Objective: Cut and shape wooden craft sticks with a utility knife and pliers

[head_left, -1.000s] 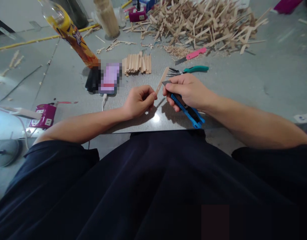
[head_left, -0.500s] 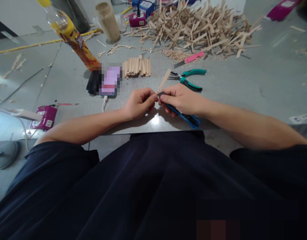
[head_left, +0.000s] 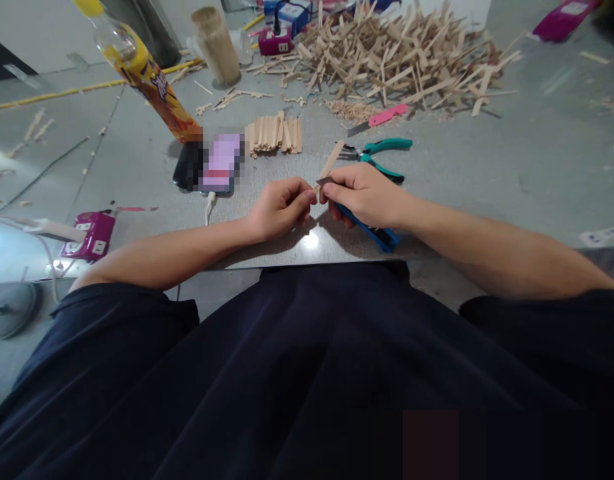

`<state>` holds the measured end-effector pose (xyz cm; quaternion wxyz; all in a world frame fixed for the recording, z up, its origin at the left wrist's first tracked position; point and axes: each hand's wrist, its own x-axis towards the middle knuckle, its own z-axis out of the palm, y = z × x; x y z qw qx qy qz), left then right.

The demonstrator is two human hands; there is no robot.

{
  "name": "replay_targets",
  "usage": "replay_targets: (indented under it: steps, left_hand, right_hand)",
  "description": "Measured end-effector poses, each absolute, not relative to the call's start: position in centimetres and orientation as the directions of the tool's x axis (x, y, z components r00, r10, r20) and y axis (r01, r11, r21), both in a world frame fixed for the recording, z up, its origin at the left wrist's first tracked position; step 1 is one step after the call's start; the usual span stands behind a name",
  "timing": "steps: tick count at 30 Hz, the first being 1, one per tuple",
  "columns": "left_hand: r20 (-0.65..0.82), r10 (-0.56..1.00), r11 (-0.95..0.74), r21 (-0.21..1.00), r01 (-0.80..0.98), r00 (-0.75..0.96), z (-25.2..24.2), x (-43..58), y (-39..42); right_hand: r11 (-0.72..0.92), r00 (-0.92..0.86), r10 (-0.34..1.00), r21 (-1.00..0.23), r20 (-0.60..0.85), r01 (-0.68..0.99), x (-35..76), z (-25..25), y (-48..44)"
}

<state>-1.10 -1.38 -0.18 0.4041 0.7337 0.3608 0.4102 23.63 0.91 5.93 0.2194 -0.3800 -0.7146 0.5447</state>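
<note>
My left hand (head_left: 283, 208) pinches the near end of a flat wooden craft stick (head_left: 331, 157), which slants up and away to the right. In my right hand (head_left: 364, 197) is a blue utility knife (head_left: 374, 233), its handle running back under the palm toward the table's edge. The dark blade (head_left: 325, 181) lies across the stick, just beyond my left fingertips. Just past my right hand lie pliers with green handles (head_left: 387, 145), their jaws close to the stick's far end. My right fingers partly hide the knife.
A stack of craft sticks (head_left: 274, 133) lies beyond my left hand, beside a phone (head_left: 221, 160) on a cable. A pink-handled saw (head_left: 387, 115) rests before a large heap of sticks (head_left: 401, 57). A bottle (head_left: 151, 80) and a jar (head_left: 217, 47) stand at back left.
My right hand and the knife blade have shifted slightly up and away along the stick. The stick's far end has moved slightly right. My left hand stays nearly in place.
</note>
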Motion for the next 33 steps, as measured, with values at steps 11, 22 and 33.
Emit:
replay_targets:
  steps: [11,22,33]
  left_hand:
    - [0.319,0.890,-0.396,0.895,0.207,0.326,-0.2,-1.0,-1.4]
    - [0.603,0.752,-0.642,0.580,0.501,0.266,-0.5,-1.5,-1.9]
    - [0.755,0.493,-0.763,0.135,0.633,0.433,-1.5,-2.0,-1.8]
  right_hand:
    - [0.147,-0.621,0.784,-0.970,-0.004,0.192,23.7,5.6,0.8]
    - [0.308,-0.388,0.903,-0.911,0.188,0.275,23.6,5.0,0.9]
    - [0.231,-0.381,0.916,-0.942,0.126,0.244,22.5,5.2,-0.6]
